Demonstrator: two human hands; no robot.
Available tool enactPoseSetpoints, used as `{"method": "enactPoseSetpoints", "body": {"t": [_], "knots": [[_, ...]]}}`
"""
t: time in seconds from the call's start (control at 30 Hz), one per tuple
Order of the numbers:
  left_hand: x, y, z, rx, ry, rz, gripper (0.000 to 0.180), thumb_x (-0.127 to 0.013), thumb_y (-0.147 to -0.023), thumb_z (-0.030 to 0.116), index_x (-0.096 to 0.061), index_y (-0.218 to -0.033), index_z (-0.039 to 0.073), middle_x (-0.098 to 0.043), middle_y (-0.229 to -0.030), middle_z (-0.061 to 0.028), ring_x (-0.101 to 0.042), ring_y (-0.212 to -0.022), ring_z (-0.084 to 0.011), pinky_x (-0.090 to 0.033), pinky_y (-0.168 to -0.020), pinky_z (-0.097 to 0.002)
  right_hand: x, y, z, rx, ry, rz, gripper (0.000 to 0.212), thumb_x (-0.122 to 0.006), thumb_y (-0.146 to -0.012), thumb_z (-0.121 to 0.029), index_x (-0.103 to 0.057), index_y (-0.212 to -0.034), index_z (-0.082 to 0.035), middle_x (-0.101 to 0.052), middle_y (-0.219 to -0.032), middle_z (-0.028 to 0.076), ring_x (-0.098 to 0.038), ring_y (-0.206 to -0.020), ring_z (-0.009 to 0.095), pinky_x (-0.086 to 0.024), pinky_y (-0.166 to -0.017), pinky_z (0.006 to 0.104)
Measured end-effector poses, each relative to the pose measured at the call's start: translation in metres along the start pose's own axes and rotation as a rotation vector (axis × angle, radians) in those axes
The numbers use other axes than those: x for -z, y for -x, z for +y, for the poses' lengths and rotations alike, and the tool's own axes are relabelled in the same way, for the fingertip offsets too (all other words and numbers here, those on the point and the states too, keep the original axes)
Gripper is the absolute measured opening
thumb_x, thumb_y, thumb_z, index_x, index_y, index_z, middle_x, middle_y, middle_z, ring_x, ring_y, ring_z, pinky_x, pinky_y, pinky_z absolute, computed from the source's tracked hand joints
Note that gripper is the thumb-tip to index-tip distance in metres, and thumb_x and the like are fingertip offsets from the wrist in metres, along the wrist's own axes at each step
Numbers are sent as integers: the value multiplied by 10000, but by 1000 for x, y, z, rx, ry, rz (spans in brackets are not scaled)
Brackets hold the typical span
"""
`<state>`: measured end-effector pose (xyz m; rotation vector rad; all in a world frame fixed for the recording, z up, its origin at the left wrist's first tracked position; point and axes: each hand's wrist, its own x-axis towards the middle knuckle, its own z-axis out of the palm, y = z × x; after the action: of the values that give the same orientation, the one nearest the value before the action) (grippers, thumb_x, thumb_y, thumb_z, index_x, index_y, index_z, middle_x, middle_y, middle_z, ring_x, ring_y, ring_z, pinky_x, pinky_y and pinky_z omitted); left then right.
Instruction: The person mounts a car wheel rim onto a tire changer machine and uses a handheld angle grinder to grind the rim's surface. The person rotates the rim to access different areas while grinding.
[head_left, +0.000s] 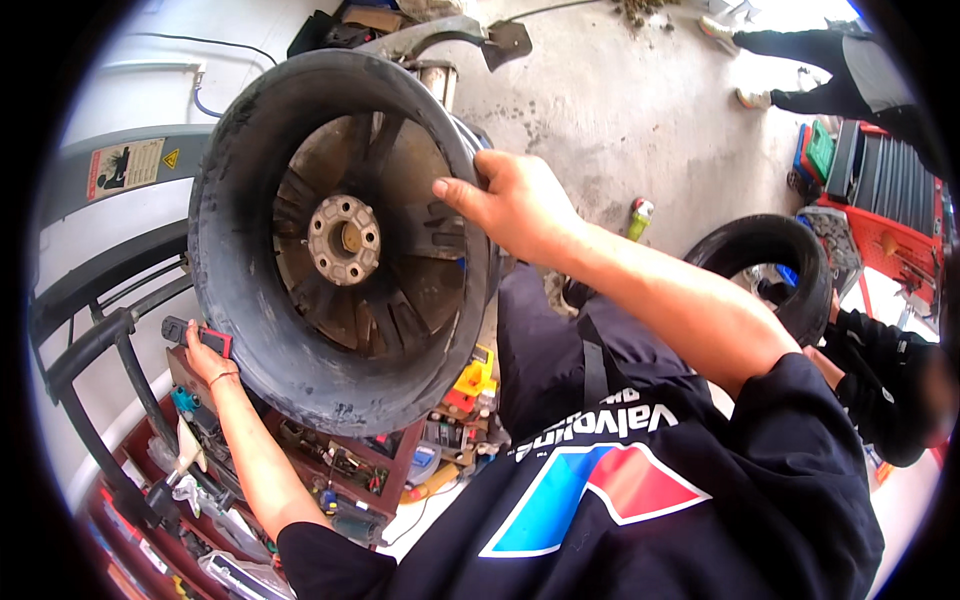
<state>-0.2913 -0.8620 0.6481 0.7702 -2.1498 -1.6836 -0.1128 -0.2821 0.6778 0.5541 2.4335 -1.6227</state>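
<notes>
A bare wheel rim [235, 270], dark and dirty on its inner barrel, takes up the left half of the view, its holed hub face [322, 240] showing through the barrel. My right hand [520, 205] grips the rim's right edge, thumb over the lip and the other fingers hidden behind it. At the rim's lower left, my left hand [207, 358] holds a small black and red handheld device [198, 337] close to the rim. The exact kind of device is not clear.
Behind the rim stands a grey machine frame [75, 190] with black bars. Below is a cluttered tool shelf [375, 480]. A loose tyre [765, 235] stands at the right beside a crouching person [880, 390]. Farther off are another person's legs [800, 75] and a red tool cart [895, 235].
</notes>
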Motion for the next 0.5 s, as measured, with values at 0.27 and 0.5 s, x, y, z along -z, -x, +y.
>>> {"method": "enactPoseSetpoints", "body": {"t": [0.27,0.5], "knots": [[-1,6,11,-141,-148,-28,282,-754,-918,286,-631,-1082,92,-631,-962,-7,-608,-863,-136,-501,-789,-310,2,1,3,20,6,-23,553,-694,-932,-531,-617,-878,14,-680,-793,262,-684,-843,470,-538,-771,536],[12,51,40,40,-202,29,367,-757,-894,300,-690,-1164,60,-677,-1008,-4,-629,-918,-139,-505,-817,-329,10,41,34,95,-170,-155,452,-681,-974,-463,-586,-965,-22,-692,-833,232,-694,-836,441,-537,-738,518]]}}
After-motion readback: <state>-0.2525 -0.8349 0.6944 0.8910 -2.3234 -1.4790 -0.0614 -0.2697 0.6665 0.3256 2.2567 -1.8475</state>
